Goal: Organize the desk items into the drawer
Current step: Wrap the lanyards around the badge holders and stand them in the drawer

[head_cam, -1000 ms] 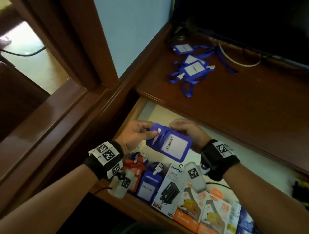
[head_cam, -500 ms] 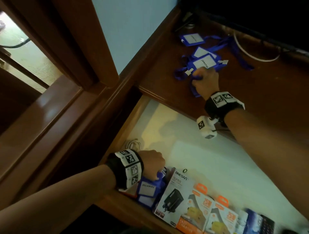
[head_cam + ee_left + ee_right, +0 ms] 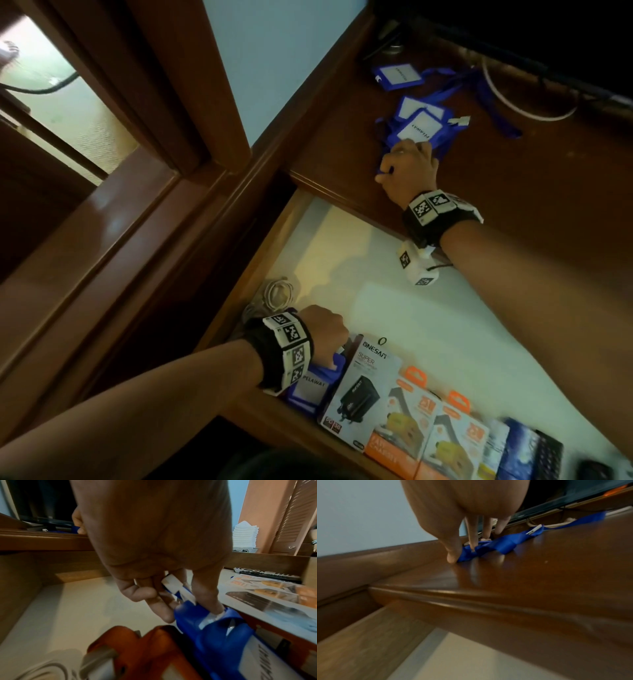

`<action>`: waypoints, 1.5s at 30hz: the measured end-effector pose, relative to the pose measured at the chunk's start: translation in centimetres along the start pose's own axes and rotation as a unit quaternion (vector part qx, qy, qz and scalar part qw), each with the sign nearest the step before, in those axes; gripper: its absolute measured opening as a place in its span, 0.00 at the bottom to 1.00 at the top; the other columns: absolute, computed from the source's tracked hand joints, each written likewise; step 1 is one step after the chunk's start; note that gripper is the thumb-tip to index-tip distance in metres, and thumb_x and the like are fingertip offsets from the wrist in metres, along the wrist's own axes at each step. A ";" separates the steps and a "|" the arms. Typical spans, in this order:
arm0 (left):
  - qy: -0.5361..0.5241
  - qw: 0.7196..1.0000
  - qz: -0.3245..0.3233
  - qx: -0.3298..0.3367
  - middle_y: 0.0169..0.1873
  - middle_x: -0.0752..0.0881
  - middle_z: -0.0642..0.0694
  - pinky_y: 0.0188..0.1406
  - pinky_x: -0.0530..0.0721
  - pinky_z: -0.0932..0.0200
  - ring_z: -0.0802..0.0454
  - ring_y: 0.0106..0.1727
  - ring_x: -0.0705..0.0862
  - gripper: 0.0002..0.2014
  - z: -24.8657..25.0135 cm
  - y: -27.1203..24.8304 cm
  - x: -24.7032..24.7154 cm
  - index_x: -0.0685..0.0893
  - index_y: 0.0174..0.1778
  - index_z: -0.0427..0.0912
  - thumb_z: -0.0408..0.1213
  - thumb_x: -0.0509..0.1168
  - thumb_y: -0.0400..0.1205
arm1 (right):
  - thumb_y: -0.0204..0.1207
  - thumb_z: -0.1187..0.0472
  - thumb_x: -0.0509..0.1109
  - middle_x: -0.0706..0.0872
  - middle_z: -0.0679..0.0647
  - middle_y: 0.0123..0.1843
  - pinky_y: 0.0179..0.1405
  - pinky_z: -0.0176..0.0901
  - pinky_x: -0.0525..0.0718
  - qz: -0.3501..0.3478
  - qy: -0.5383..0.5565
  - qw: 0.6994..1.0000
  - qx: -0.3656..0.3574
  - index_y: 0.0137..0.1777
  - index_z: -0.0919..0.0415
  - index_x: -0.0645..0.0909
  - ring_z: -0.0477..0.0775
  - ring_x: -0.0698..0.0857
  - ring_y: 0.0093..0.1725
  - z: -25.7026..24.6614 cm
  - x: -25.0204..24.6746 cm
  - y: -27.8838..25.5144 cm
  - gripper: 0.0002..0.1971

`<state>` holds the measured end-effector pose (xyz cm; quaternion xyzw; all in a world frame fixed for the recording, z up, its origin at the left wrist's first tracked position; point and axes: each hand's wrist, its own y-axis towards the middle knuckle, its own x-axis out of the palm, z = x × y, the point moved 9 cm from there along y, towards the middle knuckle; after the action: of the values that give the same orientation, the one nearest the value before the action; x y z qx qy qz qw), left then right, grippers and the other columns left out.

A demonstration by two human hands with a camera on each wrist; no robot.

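The drawer (image 3: 428, 325) stands open below the wooden desk top (image 3: 531, 192). My left hand (image 3: 325, 334) is in its front left corner. Its thumb and fingers (image 3: 209, 599) pinch the top of a blue badge holder (image 3: 214, 631) labelled PELAWAT (image 3: 313, 385), which lies beside an orange holder (image 3: 154, 649). My right hand (image 3: 407, 168) is up on the desk. Its thumb and forefinger pinch the blue lanyard (image 3: 505, 543) of a pile of blue badge holders (image 3: 419, 126). One more blue holder (image 3: 397, 76) lies farther back.
Along the drawer's front stand a black-and-white charger box (image 3: 363, 390), two orange boxes (image 3: 407, 421) and remote controls (image 3: 548, 452). A coiled white cable (image 3: 277, 294) lies at the drawer's left wall. A white cable (image 3: 507, 99) runs below the dark screen (image 3: 513, 27).
A second ago both hands held the blue holder over the drawer. My left hand lowered it into the front left corner. My right hand reached to the desk pile and took the lanyard.
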<state>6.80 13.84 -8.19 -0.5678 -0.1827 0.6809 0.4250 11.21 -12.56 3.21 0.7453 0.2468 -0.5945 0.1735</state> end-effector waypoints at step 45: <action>-0.391 0.839 0.282 0.253 0.63 0.82 0.57 0.62 0.78 0.62 0.63 0.65 0.80 0.37 15.3 -6.4 -23.3 0.68 0.72 0.54 0.38 0.79 0.70 | 0.74 0.63 0.65 0.73 0.63 0.33 0.36 0.40 0.76 0.159 0.532 0.825 -0.108 0.38 0.68 0.73 0.55 0.73 0.32 7.0 -24.3 -27.3 0.08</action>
<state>-5.19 2.80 15.30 -0.1536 0.0129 0.9593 0.2365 -14.27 2.01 26.10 0.9515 0.2414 -0.0398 0.1865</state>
